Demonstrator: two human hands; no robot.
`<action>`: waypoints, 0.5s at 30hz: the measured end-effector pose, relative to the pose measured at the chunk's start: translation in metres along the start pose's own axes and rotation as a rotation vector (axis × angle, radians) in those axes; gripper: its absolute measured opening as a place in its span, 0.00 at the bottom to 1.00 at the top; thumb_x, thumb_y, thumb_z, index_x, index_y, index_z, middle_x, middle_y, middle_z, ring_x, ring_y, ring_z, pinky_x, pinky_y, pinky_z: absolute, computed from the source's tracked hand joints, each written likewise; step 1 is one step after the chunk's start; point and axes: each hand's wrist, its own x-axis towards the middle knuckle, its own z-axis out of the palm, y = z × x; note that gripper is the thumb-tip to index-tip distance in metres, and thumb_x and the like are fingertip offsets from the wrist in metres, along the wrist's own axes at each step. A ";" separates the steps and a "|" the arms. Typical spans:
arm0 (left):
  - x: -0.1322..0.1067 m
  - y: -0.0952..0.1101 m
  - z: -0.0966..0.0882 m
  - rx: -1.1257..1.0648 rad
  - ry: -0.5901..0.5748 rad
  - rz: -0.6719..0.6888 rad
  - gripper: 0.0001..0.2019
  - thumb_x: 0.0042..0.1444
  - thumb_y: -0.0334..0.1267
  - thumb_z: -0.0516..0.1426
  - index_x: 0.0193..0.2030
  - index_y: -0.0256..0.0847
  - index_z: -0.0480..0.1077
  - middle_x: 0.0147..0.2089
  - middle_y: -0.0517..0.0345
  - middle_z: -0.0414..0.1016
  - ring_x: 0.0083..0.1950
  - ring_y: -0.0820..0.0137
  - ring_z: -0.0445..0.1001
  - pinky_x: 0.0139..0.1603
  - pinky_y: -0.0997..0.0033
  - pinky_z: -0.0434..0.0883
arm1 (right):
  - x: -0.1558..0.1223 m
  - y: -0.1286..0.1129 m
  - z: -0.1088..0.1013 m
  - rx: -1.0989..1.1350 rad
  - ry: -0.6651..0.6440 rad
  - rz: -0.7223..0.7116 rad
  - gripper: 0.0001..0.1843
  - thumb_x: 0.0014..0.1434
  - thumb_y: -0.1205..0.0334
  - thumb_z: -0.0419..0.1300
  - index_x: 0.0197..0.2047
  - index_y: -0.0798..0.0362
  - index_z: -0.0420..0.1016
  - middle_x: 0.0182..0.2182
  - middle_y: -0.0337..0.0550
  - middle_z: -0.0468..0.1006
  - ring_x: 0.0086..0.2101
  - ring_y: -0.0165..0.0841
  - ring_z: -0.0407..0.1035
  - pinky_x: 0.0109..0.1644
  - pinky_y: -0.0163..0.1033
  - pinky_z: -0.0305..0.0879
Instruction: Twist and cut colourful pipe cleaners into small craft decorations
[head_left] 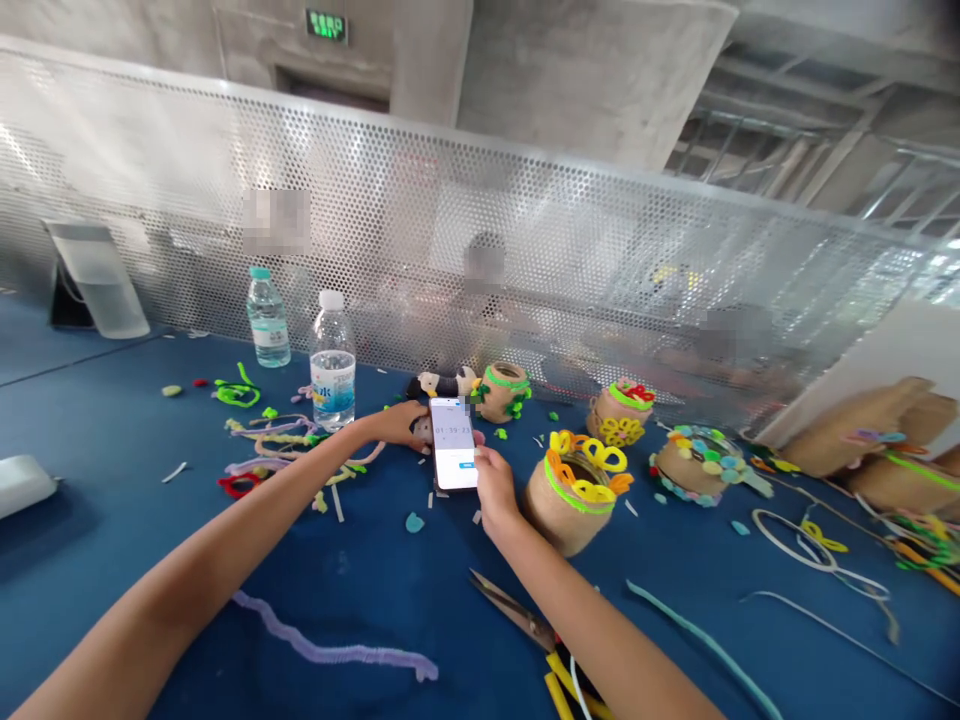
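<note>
Smartphone with digits on screen, mid-table between both hands. Left hand has fingers together, touching its left edge; right hand has fingertips at its lower right edge; can't tell if either clamps. Pipe-cleaner-trimmed jar just right, scissors nearby on blue table.

The only view comes from a camera worn on the person's head, looking forward and down across a blue table from its near side. It sits close above the left hand and right hand, with both arms entering from the bottom corners. The frame is rolled, so the perforated metal screen beyond the table slopes down toward the right, and it reaches up to a concrete wall.
</note>
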 end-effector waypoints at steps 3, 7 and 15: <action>-0.001 0.000 -0.003 0.045 -0.044 -0.008 0.26 0.44 0.45 0.62 0.50 0.34 0.67 0.49 0.47 0.71 0.50 0.59 0.70 0.50 0.66 0.66 | 0.000 0.005 -0.004 0.033 -0.007 0.062 0.15 0.49 0.65 0.53 0.41 0.59 0.70 0.36 0.50 0.79 0.35 0.37 0.75 0.38 0.39 0.71; -0.004 0.010 -0.018 0.106 -0.112 -0.039 0.27 0.41 0.40 0.64 0.50 0.33 0.67 0.49 0.45 0.71 0.50 0.58 0.70 0.49 0.68 0.66 | -0.005 0.003 -0.007 0.045 -0.013 0.083 0.16 0.47 0.67 0.56 0.41 0.61 0.70 0.38 0.53 0.79 0.37 0.38 0.75 0.39 0.38 0.71; -0.024 0.035 -0.074 0.119 -0.215 -0.056 0.15 0.47 0.33 0.61 0.44 0.36 0.71 0.44 0.53 0.75 0.45 0.67 0.73 0.42 0.77 0.67 | -0.016 -0.007 -0.009 0.011 -0.066 0.078 0.16 0.53 0.59 0.54 0.42 0.55 0.75 0.41 0.48 0.79 0.44 0.40 0.72 0.46 0.42 0.69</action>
